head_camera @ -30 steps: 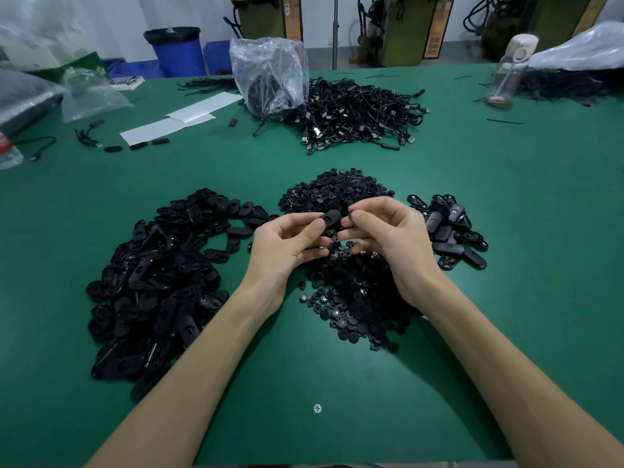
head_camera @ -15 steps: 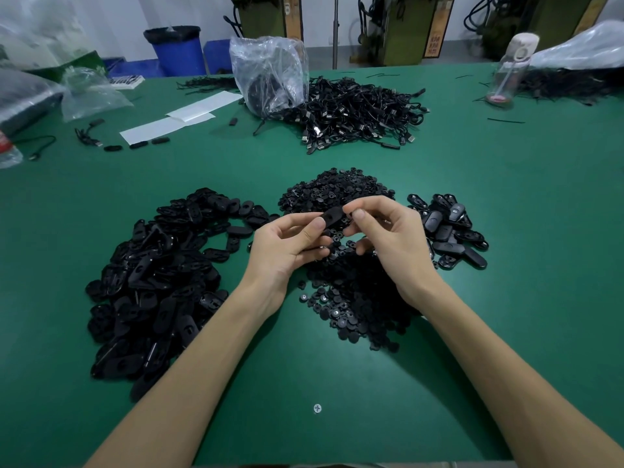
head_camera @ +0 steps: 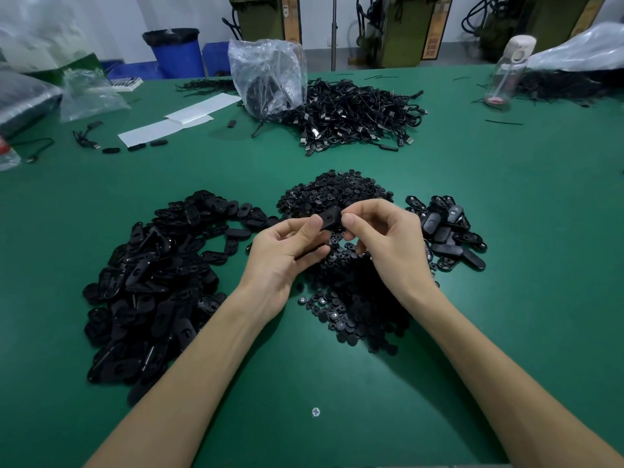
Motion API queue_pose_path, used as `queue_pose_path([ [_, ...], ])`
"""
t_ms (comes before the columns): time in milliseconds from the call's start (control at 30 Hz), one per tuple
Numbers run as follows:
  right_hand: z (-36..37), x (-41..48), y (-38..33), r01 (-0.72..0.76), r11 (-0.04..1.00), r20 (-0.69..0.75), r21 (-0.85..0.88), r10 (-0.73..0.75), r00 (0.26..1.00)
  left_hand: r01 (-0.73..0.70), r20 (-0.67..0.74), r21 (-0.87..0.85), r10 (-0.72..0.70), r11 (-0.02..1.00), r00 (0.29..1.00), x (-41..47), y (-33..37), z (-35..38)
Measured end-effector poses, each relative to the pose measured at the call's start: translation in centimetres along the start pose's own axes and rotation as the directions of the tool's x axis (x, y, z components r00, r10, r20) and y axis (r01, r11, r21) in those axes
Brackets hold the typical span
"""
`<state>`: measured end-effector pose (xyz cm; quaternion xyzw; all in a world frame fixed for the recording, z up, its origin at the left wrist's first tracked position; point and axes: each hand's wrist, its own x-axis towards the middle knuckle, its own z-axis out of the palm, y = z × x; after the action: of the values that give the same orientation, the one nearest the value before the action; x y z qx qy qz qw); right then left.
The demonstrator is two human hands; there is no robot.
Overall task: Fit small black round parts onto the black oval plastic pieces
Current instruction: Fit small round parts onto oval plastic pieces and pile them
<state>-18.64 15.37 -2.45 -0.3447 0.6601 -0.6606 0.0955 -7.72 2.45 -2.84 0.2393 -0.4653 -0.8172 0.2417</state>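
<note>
**Both Hands Holding One Oval Piece Over the Round Parts**

Since the frame half a second ago, the right hand (head_camera: 388, 244) is sitting slightly closer in, with its thumb now lying against the right end of the oval piece (head_camera: 330, 218). The left hand (head_camera: 280, 255) is keeping its place.

1. The left hand is pinching the left end of the oval piece between thumb and curled fingers.
2. The right hand is pinching the opposite end with thumb and forefinger, and its other fingers are curling underneath. Whether a round part is sitting under those fingertips cannot be told.
3. The oval piece is hanging in the air between both hands, above the heap of round parts (head_camera: 354, 298) on the green table (head_camera: 506, 265).
4. The large heap of oval pieces (head_camera: 152, 282) is lying to the left of the hands, and a smaller group (head_camera: 445, 231) is lying just to the right.
5. Farther back, a cable pile (head_camera: 354, 113) is resting against a clear plastic bag (head_camera: 266, 76).
</note>
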Motion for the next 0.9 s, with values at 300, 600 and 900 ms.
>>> queue_pose_path([
  [300,0.14,-0.15,0.00,0.017,0.997,-0.031,-0.079,-0.020,0.999,0.009,0.027,0.000,-0.009,1.000,1.000,-0.27,0.13,0.30],
  [600,0.52,-0.47,-0.30,0.052,0.977,-0.030,-0.209,-0.060,0.998,-0.076,0.044,0.134,0.071,0.988,0.997,-0.36,-0.25,0.34],
  [900,0.83,-0.68,-0.46,0.138,0.929,-0.034,-0.345,-0.159,0.987,-0.118,0.024,0.200,0.115,0.973,0.993,-0.45,-0.73,0.44],
])
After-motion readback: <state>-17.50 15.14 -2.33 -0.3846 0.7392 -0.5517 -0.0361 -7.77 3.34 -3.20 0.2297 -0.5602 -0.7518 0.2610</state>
